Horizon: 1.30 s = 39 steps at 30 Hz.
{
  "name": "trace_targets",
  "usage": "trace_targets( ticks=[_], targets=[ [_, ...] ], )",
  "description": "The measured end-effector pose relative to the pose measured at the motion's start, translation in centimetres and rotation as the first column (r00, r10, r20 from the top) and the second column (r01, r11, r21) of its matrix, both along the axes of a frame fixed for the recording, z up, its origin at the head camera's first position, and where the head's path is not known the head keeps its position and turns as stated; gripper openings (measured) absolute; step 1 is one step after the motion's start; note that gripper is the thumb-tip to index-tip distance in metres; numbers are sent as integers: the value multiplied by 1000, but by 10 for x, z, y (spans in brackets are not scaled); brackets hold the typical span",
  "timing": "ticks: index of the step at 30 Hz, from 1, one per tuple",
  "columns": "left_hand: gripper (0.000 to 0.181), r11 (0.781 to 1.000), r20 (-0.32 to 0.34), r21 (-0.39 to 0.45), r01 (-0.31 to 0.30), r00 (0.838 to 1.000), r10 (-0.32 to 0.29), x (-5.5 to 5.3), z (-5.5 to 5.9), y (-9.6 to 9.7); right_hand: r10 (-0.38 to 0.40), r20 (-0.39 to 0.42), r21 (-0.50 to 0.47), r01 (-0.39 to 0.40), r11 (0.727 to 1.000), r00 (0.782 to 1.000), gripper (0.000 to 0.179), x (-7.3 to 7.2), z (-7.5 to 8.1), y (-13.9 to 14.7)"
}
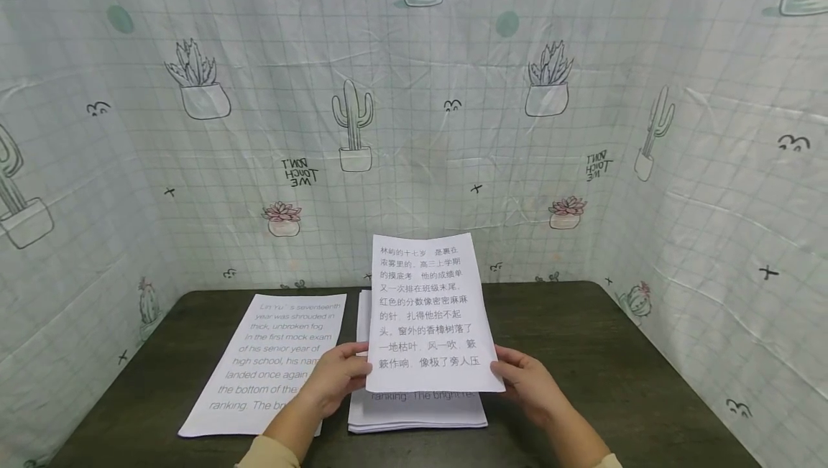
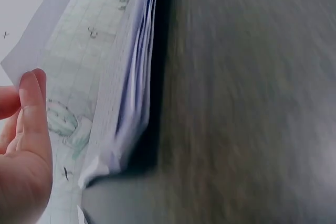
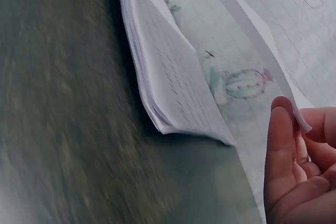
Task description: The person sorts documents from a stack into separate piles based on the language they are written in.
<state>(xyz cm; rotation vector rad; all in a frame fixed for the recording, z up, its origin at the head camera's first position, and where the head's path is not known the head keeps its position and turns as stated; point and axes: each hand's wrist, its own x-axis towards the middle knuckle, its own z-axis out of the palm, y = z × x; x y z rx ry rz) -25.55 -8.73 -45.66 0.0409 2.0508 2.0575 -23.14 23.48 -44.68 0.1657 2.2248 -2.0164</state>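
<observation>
A white sheet of paper (image 1: 427,310) printed with Chinese text is held up above the table, tilted to face the head camera. My left hand (image 1: 339,374) pinches its lower left edge between thumb and fingers; the right hand (image 1: 530,382) pinches the lower right edge. Below it, apart from it, lies a paper stack (image 1: 417,414) whose top sheet bears English text, mostly hidden by the raised sheet. In the right wrist view the stack (image 3: 163,66) shows several layered sheets, with the pinched sheet (image 3: 262,40) above. To the left lies an English-printed sheet (image 1: 259,367), partly behind my left hand and forearm.
The dark table (image 1: 601,353) runs back to a curtain (image 1: 427,130) printed with potted cacti, which also encloses both sides. Bare tabletop shows to the right of the stack.
</observation>
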Motion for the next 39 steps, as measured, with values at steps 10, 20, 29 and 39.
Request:
trace_targets(
  ticks=[10,20,29,39],
  targets=[
    [59,995,24,79,64,998,-66,-1,7,36,-64,28,20,63,998,998,53,6,3,42],
    [56,990,40,112,91,995,-96,-2,0,70,-40,59,36,38,999,997,59,15,6,78],
    [53,989,26,116,95,995,-98,1,0,100,-83,81,69,77,995,993,55,19,4,106],
    [51,989,52,110,95,994,-101,7,2,136,-122,122,99,110,989,985,48,26,3,143]
  ],
)
